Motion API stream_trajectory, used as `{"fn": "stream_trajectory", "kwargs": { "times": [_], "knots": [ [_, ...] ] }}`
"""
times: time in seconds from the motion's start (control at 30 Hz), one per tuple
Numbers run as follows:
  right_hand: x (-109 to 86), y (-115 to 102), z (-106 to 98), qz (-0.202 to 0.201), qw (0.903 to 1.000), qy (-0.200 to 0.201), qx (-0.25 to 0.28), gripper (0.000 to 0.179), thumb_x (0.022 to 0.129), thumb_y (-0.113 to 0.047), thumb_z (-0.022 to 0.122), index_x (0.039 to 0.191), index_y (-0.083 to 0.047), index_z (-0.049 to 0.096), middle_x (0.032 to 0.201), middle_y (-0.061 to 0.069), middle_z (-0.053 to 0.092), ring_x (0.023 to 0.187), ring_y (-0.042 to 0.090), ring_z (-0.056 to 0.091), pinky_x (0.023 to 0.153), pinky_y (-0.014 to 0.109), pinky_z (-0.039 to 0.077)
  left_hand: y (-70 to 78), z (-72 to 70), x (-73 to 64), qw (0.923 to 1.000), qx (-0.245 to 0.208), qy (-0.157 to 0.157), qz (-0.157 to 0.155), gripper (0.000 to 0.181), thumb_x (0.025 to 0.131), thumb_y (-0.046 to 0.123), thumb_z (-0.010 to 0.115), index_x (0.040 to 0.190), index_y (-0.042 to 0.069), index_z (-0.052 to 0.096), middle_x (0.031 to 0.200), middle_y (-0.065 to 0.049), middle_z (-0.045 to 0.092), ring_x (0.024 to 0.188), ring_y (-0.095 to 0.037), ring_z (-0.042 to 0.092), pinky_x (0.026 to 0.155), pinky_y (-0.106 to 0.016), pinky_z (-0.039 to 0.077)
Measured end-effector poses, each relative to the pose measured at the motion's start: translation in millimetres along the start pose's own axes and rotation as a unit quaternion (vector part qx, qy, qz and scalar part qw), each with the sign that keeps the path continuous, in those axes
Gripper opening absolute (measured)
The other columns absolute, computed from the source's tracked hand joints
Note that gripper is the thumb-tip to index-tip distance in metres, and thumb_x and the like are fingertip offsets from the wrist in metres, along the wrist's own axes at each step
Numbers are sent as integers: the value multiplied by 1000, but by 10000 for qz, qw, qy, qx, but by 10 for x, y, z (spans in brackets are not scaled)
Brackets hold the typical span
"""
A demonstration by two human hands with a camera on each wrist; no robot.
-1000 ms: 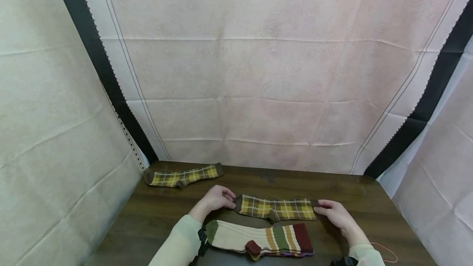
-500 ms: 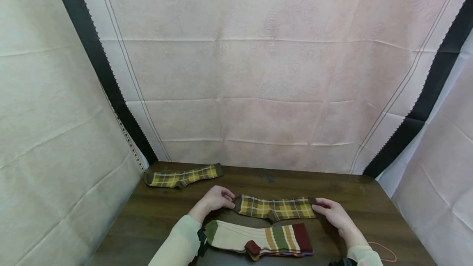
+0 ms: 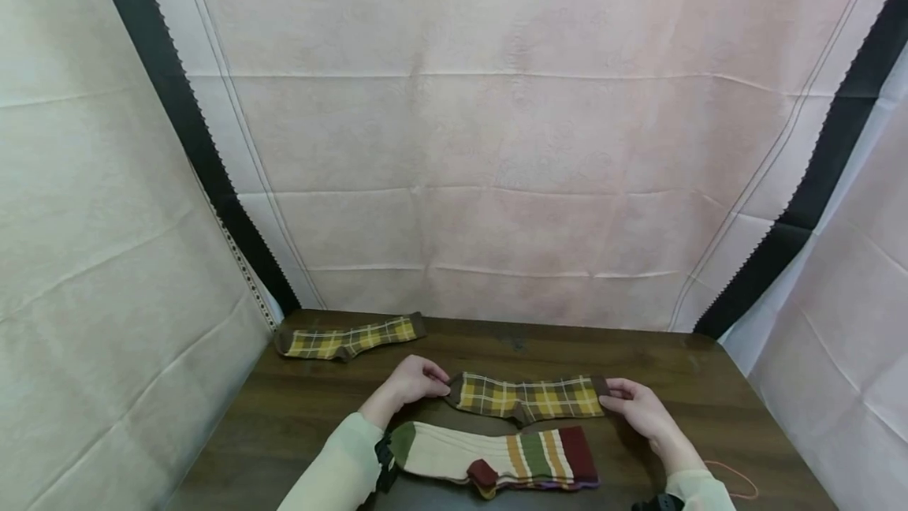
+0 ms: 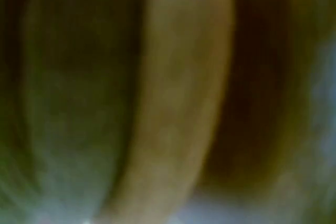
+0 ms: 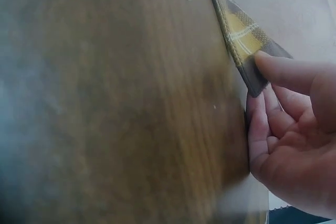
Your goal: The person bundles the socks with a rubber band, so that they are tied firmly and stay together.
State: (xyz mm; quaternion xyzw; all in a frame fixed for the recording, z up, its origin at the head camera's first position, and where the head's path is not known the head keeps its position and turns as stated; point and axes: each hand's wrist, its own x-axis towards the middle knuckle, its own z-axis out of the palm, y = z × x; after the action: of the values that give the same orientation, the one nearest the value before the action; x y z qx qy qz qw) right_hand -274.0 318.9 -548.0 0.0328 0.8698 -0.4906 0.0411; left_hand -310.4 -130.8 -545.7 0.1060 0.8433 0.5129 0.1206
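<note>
A yellow-and-brown plaid sock (image 3: 528,398) lies lengthwise between my two hands in the head view, toe to the left. My left hand (image 3: 413,379) pinches its dark toe end. At the other end my right hand (image 3: 638,410) holds the dark cuff; in the right wrist view, the right hand (image 5: 294,124) has its thumb on top of the cuff (image 5: 255,80) and its fingers beneath. Just nearer to me lie cream socks (image 3: 496,456) with green, mustard and maroon stripes, apparently stacked. The left wrist view is too blurred to show the left fingers.
A matching plaid sock (image 3: 351,338) lies at the back left of the brown wooden table (image 3: 284,424). A thin pinkish cord (image 3: 741,479) lies by the right sleeve. Pale cloth walls (image 3: 496,180) stand behind and on both sides.
The right hand has shifted slightly up and left along the cuff, and more of the dark cuff shows now. My left hand and the other socks stay where they were.
</note>
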Motion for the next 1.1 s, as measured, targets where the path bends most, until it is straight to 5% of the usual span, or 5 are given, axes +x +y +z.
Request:
{"fn": "stream_trajectory", "kwargs": {
  "times": [0.2, 0.37, 0.6, 0.93, 1.1],
  "knots": [
    [8, -92, 38, -70, 9997, 158, 165, 38, 103, -15, 73, 129, 10, 65, 115, 13, 72, 103, 20, 63, 84, 32, 52, 18, -37, -44, 9990, -446, 56, 7, 14, 95, 6, 81, 104, -3, 77, 101, -7, 72, 87, -23, 74, 82, -41, 63],
    [-29, -187, 54, -99, 9976, 223, 651, 34, 104, -12, 72, 130, 9, 63, 118, 15, 67, 103, 19, 63, 85, 36, 60, 36, -68, -68, 9934, -1137, -122, -89, 16, 101, 6, 73, 111, -5, 68, 103, -12, 70, 91, -23, 72, 87, -44, 63],
    [-142, -376, 65, -411, 9911, 314, 1227, 34, 105, -8, 70, 132, 10, 60, 122, 19, 63, 104, 18, 68, 86, 36, 63, 130, -144, -153, 9773, -2112, 26, -171, 22, 107, 11, 66, 121, -4, 60, 109, -15, 68, 90, -25, 72, 91, -47, 62],
    [-357, -525, 130, -271, 9836, 568, 1689, 48, 104, -10, 72, 144, 8, 54, 128, 17, 60, 100, 9, 66, 86, 29, 62, 223, -278, -423, 9473, -3142, 616, -25, 22, 106, 11, 66, 120, -3, 57, 100, -10, 68, 87, -21, 73, 86, -40, 63],
    [-445, -556, 159, -216, 9854, 390, 1642, 49, 102, -9, 74, 145, 9, 55, 126, 18, 62, 100, 12, 67, 84, 30, 62, 190, -300, -563, 9434, -3249, 669, -35, 22, 106, 11, 68, 120, -2, 57, 100, -10, 73, 88, -20, 75, 84, -38, 64]
  ]
}}
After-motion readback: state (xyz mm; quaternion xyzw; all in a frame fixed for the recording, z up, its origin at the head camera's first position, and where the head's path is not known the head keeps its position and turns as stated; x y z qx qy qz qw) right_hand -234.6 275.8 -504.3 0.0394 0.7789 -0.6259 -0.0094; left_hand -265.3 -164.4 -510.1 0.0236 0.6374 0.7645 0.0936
